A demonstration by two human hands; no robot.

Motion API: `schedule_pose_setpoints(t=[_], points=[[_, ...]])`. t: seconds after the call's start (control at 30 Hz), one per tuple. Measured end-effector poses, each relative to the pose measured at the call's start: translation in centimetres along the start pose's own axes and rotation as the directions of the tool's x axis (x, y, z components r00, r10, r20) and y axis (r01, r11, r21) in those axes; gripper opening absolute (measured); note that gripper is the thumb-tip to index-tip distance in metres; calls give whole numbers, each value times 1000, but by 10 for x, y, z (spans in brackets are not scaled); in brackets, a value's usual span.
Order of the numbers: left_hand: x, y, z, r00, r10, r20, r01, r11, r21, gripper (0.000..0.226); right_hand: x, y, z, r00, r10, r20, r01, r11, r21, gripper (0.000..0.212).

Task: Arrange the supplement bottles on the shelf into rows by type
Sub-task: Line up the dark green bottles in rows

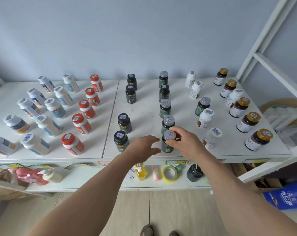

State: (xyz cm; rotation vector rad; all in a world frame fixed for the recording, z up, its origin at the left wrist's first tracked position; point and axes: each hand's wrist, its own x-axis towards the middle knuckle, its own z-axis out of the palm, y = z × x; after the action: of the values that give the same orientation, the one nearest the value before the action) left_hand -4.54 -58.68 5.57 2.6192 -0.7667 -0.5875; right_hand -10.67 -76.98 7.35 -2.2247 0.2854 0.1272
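right hand: my right hand [181, 142] pinches the silver cap of a dark green bottle [167, 141], fingers curled round the cap; bottle stands upright on the shelf [144, 106], at the near end of the silver-cap row.
left hand: my left hand [144, 147] hovers just left of that bottle, fingers loose and apart, holding nothing, not touching it as far as I see.
done, left of hands: white-cap bottles with orange labels [27, 106], white-cap bottles with blue labels [55, 108] and red-cap bottles [87, 109] each sit in their own row, look finished.
done, far right: gold-cap bottles [240, 107] in one row, one white stray [233, 97] wedged close.
in progress: silver-cap row [165, 108] runs away from my right hand, one silver-cap stray [202, 105] off to the right.
left to do: black-cap bottles [124, 123] have a gap mid-row; clear white bottles [204, 118] right of my hand are loosely lined.
estimate: I judge well past halfway, tidying only.
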Motion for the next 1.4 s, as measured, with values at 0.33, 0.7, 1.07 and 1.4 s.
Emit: schedule_pose_setpoints(t=[0.33,0.7,1.07,1.4], points=[[19,-10,-10,994,-28,-108,16,994,-105,47,13,2,-7,996,-22,-83,25,999,38,59],[62,-1,-20,992,-90,-87,74,982,-171,56,68,-8,-23,995,-2,99,20,984,-176,63],[96,-1,-37,994,-41,103,86,870,-486,34,95,-16,-40,997,-67,37,71,991,-117,56],[109,-8,-57,954,69,293,153,724,-672,36,99,-31,-48,1000,-8,-12,6,994,-105,46]])
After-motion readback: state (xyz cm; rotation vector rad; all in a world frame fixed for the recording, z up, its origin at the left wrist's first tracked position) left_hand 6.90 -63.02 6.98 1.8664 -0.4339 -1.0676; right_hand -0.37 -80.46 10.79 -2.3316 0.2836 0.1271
